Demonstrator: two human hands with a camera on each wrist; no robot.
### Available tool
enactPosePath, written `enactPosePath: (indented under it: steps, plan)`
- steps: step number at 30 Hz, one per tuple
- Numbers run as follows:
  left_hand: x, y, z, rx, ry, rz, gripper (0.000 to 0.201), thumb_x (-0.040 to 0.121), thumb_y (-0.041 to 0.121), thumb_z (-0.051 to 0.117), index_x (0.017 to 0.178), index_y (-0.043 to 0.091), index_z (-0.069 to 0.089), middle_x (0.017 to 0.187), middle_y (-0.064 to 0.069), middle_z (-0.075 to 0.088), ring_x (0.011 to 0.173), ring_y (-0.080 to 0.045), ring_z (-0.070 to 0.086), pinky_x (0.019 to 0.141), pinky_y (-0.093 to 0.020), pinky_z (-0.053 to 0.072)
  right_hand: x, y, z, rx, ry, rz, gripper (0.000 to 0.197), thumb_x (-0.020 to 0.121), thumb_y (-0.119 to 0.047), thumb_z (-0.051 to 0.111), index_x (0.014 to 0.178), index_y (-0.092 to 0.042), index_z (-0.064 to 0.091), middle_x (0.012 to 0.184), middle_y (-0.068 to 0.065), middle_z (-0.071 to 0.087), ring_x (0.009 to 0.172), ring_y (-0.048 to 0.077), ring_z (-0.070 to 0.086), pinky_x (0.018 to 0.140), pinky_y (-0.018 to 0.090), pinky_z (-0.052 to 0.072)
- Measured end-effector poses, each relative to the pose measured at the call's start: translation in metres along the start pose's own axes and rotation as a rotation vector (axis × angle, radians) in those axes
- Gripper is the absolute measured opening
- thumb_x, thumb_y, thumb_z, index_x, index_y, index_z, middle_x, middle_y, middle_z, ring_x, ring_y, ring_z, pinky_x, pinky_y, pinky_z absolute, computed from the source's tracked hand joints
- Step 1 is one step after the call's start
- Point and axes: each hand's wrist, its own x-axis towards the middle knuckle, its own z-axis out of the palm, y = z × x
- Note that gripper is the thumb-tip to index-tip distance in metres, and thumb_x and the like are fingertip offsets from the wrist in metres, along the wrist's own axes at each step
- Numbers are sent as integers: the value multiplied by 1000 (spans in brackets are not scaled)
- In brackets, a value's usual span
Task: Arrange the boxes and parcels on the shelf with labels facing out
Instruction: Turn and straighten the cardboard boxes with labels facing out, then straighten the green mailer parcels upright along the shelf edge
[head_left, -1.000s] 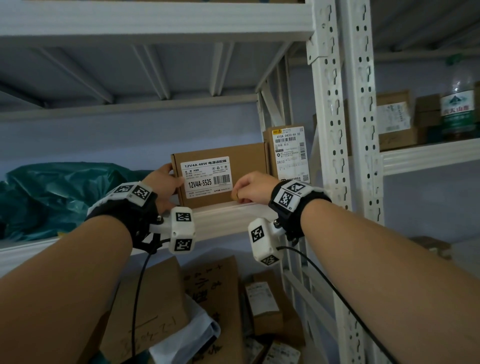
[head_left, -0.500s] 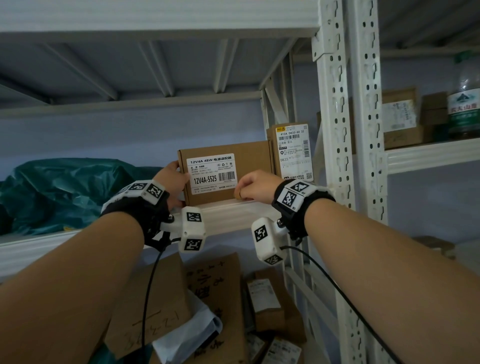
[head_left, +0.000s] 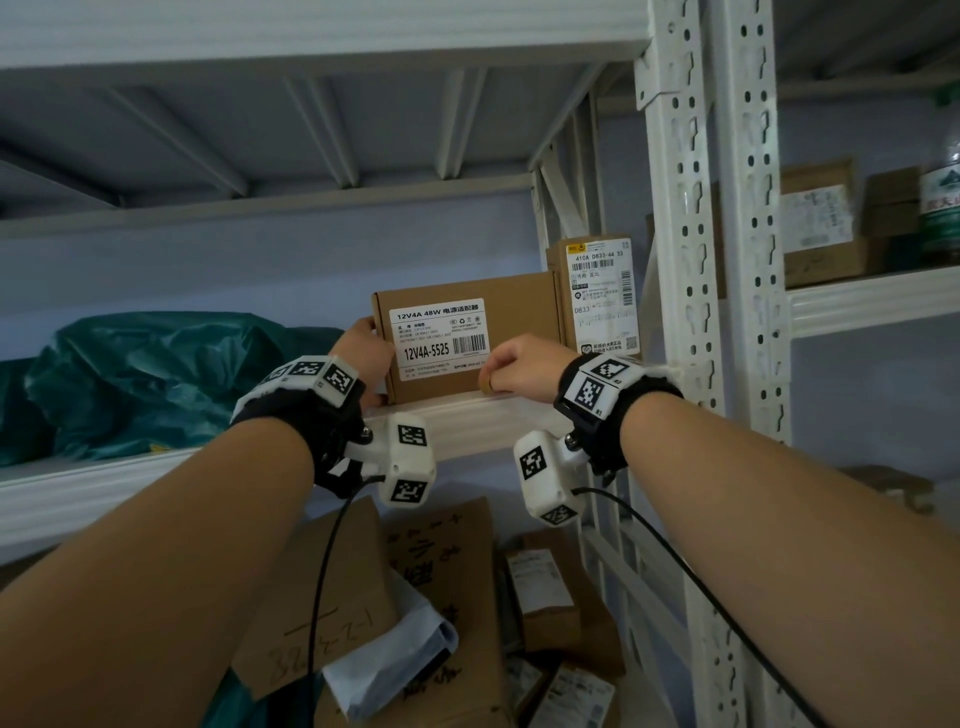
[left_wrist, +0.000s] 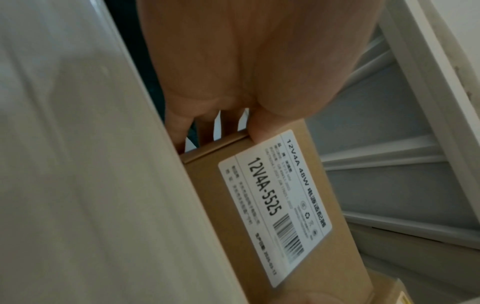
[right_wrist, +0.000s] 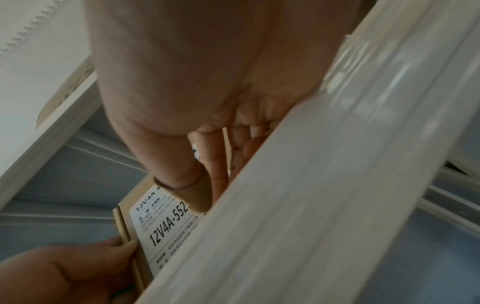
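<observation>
While you look from the head view, your left hand (head_left: 363, 358) grips the left end of the flat brown box (head_left: 514, 332), and your right hand (head_left: 519, 366) pinches its lower front with curled fingers. That box stands on the front edge of the shelf (head_left: 483, 415), near its right corner, white label (head_left: 439, 340) facing you. A taller labelled box (head_left: 602, 296) stands touching its right end, against the white upright (head_left: 680, 260). A green plastic bag (head_left: 145, 379) lies toward the shelf's left end.

At your left wrist, the thumb (left_wrist: 262, 131) presses the box's front face (left_wrist: 311, 205) beside the label, with fingers behind the end.

At your right wrist, the thumb (right_wrist: 192, 185) lies on the label (right_wrist: 161, 222) just above the shelf's front lip (right_wrist: 285, 205).
</observation>
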Motion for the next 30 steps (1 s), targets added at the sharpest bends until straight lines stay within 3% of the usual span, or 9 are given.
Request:
enactPosePath:
  steps: [4, 7, 11, 16, 19, 22, 25, 28, 30]
  plan:
    - [-1, -1, 2, -73, -30, -67, 56, 92, 7, 46, 145, 10, 27, 142, -16, 46, 125, -36, 50, 101, -49, 45, 0, -1, 0, -27, -7, -10, 19, 87, -17, 59, 100, -16, 72, 113, 0, 68, 108, 18, 60, 99, 33, 46]
    - [-3, 3, 2, -114, 8, -54, 71, 88, 2, 51, 149, 11, 15, 144, -17, 42, 127, -34, 47, 101, -41, 43, 0, -3, -1, -44, -17, -1, 20, 87, -18, 58, 101, -16, 71, 116, 0, 67, 110, 19, 58, 96, 29, 44]
    - [-9, 18, -22, -235, 282, 150, 53, 89, 3, 44, 140, 15, 36, 138, -13, 48, 119, -29, 53, 93, -32, 44, 2, -18, -1, -143, -110, 40, 25, 87, -19, 57, 107, -14, 70, 104, 0, 63, 103, 19, 57, 86, 26, 43]
    - [-16, 28, -65, 30, 692, 287, 32, 84, 8, 43, 110, 14, 61, 133, -12, 44, 121, -32, 41, 99, -34, 35, 7, -52, 8, -41, -224, 53, 11, 90, -14, 55, 90, -12, 66, 79, 0, 63, 66, 11, 56, 66, 22, 48]
    - [-19, 24, -96, 157, 762, 234, 31, 82, 15, 43, 106, 23, 61, 136, -7, 40, 128, -30, 33, 105, -40, 29, 5, -77, 19, 66, -256, 27, 12, 92, -11, 53, 97, -12, 63, 79, 2, 64, 62, 10, 58, 53, 18, 48]
    - [-12, 9, -127, 274, 673, 40, 36, 86, 21, 41, 120, 24, 54, 144, -10, 33, 133, -34, 30, 111, -46, 26, 5, -97, 35, 160, -316, 5, 26, 92, -10, 55, 118, -10, 58, 80, 5, 62, 60, 13, 58, 48, 18, 50]
    - [-4, -13, -155, 278, 604, -126, 43, 91, 18, 43, 133, 10, 48, 145, -20, 35, 133, -40, 34, 110, -47, 30, 6, -118, 53, 206, -314, -28, 47, 90, -13, 62, 133, -16, 45, 85, 6, 61, 64, 15, 61, 60, 26, 55]
    - [4, -38, -170, 386, 564, -199, 38, 91, 10, 50, 127, -3, 50, 135, -25, 45, 124, -44, 44, 104, -49, 39, 11, -136, 71, 174, -257, -58, 56, 87, -20, 67, 137, -16, 42, 97, 9, 61, 76, 21, 66, 77, 40, 59]
    - [5, -52, -182, 419, 587, -231, 44, 95, 23, 41, 130, -2, 47, 137, -27, 43, 127, -45, 41, 107, -51, 35, 14, -145, 82, 75, -215, -77, 50, 87, -24, 66, 131, -8, 48, 103, 13, 65, 86, 26, 68, 84, 43, 58]
